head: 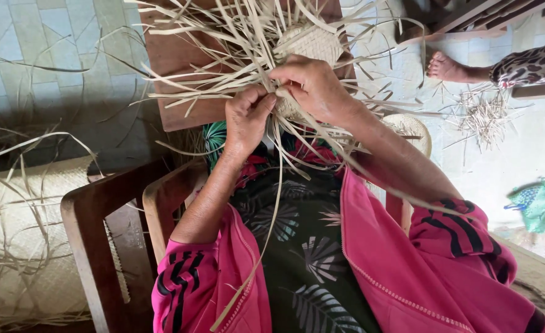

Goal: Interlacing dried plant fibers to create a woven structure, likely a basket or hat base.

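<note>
A half-woven piece of pale straw basketwork (pixel 309 42) sits on my lap, with many loose strips (pixel 223 37) fanning out from it in all directions. My left hand (pixel 246 117) pinches straw strips at the near edge of the weave. My right hand (pixel 312 86) lies over the same edge, fingers closed around strips. The two hands touch each other. One long strip (pixel 266 234) hangs down over my leaf-patterned clothing. My sleeves are pink with black stripes.
A wooden chair arm (pixel 100 209) stands at my left. A woven straw mat (pixel 20 246) with loose strips lies on the tiled floor at left. A brown board (pixel 174 61) lies beyond my lap. Another person's bare foot (pixel 445 68) and a straw pile (pixel 482 114) are at upper right. A green cloth (pixel 540 203) lies at right.
</note>
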